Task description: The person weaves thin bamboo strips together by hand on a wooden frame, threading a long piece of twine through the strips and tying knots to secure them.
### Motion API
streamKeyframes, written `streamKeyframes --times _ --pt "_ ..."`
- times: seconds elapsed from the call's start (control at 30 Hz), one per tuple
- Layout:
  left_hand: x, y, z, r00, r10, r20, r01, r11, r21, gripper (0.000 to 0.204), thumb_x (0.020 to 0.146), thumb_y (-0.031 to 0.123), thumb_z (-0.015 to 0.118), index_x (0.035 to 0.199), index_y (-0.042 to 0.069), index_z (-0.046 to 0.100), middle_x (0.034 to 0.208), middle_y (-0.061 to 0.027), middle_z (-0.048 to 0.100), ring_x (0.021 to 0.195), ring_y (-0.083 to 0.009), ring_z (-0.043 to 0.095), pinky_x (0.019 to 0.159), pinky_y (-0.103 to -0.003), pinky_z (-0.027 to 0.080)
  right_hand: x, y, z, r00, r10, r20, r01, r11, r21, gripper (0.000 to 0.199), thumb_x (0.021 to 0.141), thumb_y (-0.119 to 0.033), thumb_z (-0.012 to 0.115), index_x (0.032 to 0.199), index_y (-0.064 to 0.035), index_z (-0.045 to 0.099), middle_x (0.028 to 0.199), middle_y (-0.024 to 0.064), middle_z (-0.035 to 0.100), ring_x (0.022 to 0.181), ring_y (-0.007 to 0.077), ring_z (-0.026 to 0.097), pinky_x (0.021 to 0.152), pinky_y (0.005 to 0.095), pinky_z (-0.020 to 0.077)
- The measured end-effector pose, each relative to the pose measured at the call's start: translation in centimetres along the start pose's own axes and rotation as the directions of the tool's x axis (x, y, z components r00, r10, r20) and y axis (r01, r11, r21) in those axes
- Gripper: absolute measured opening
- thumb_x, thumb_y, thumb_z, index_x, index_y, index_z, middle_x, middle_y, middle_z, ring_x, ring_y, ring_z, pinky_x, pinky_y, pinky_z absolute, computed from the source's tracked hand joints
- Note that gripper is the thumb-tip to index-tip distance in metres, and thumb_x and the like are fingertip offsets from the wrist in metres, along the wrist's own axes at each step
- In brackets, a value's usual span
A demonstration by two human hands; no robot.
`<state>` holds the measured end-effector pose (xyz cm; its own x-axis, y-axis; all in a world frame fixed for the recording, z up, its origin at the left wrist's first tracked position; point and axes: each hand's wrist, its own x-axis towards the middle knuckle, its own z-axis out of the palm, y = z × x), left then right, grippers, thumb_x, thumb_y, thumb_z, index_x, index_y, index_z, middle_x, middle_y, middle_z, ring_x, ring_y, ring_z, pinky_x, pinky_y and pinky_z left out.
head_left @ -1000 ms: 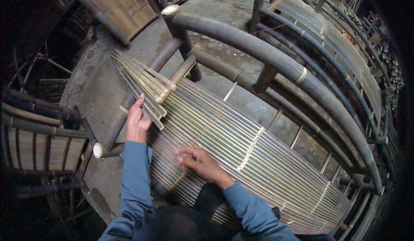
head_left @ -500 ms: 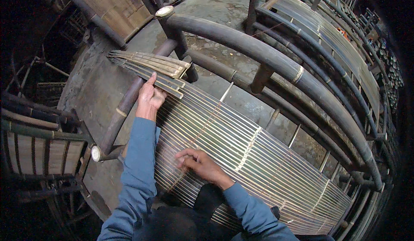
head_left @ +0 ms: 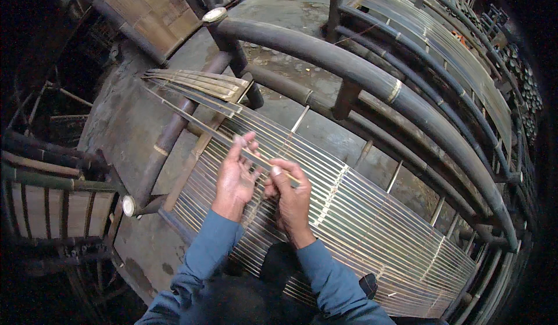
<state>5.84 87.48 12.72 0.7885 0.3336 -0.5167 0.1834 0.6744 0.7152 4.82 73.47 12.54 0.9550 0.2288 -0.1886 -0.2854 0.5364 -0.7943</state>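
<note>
1. At centre frame, the left hand (head_left: 235,177) and the right hand (head_left: 289,191) meet over a bed of thin bamboo slats (head_left: 360,226), both pinching a single loose bamboo strip (head_left: 218,134).
2. The strip runs from the fingers up toward the upper left, crossing above the slats and a dark side pole (head_left: 168,142) of the frame.
3. The left hand's fingers are half extended, the strip lying between thumb and fingertips; the right hand is curled, its thumb pressing the strip's near end.
4. A bundle of spare strips (head_left: 197,84) rests fanned out at the upper left corner of the slatted surface, well apart from the hands.
5. A thick curved bamboo rail (head_left: 372,75) arcs across the upper right, carried on short posts (head_left: 344,98).
6. Beyond it, at upper right, stands a second slatted frame (head_left: 442,40).
7. A woven bamboo panel (head_left: 145,11) lies at the top left, on the concrete floor (head_left: 125,121).
8. Blue sleeves (head_left: 203,255) enter from the lower edge.
</note>
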Motion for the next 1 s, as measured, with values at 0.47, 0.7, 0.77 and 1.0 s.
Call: streamKeyframes --times 0.47,0.7,0.77,1.0 --pt "1.9 -1.5 -3.0 0.994 0.007 -0.105 0.002 0.996 0.087 0.022 0.102 0.028 0.067 0.097 0.006 0.066 0.070 0.0032 0.047 0.052 -0.0051 0.038 0.043 -0.021 0.030 -5.8 -15.6 -36.8 0.599 -0.255 -0.759 0.434 0.900 0.040 0.031 0.105 -0.036 0.059 0.089 -0.0097 0.064 0.057 -0.0064 0.039 0.045 0.0058 0.033 0.040 0.0244 0.0240" --pt "-0.9 -5.9 -1.6 0.998 -0.061 0.015 0.060 0.997 0.042 0.014 0.100 0.015 0.068 0.091 0.010 0.058 0.077 -0.0007 0.057 0.058 -0.0071 0.047 0.047 -0.022 0.038 -11.6 -16.7 -46.5 0.431 -0.156 -0.889 0.354 0.935 0.008 0.045 0.098 -0.052 0.065 0.109 -0.0080 0.068 0.099 0.0022 0.061 0.089 0.0179 0.056 0.085 0.0388 0.0505" --pt "-1.2 -9.4 0.0 0.992 -0.122 0.031 0.120 0.991 0.059 0.015 0.100 0.017 0.069 0.093 0.010 0.058 0.081 -0.0021 0.059 0.060 -0.0081 0.049 0.049 -0.023 0.040 -9.8 -14.5 -42.8 0.623 -0.093 -0.777 0.338 0.928 0.160 0.050 0.097 -0.053 0.067 0.120 -0.0077 0.066 0.104 0.0051 0.062 0.094 0.0220 0.056 0.099 0.0418 0.0467" --pt "-3.2 -17.7 8.0 0.917 -0.362 0.165 0.322 0.919 0.229 0.009 0.099 0.019 0.069 0.100 0.010 0.066 0.079 0.0004 0.058 0.062 -0.0060 0.049 0.049 -0.021 0.038 -4.1 -8.7 -32.7 0.842 -0.043 -0.537 0.233 0.928 0.290 0.025 0.101 -0.027 0.068 0.112 -0.0042 0.069 0.101 0.0106 0.070 0.095 0.0236 0.069 0.084 0.0469 0.0609"
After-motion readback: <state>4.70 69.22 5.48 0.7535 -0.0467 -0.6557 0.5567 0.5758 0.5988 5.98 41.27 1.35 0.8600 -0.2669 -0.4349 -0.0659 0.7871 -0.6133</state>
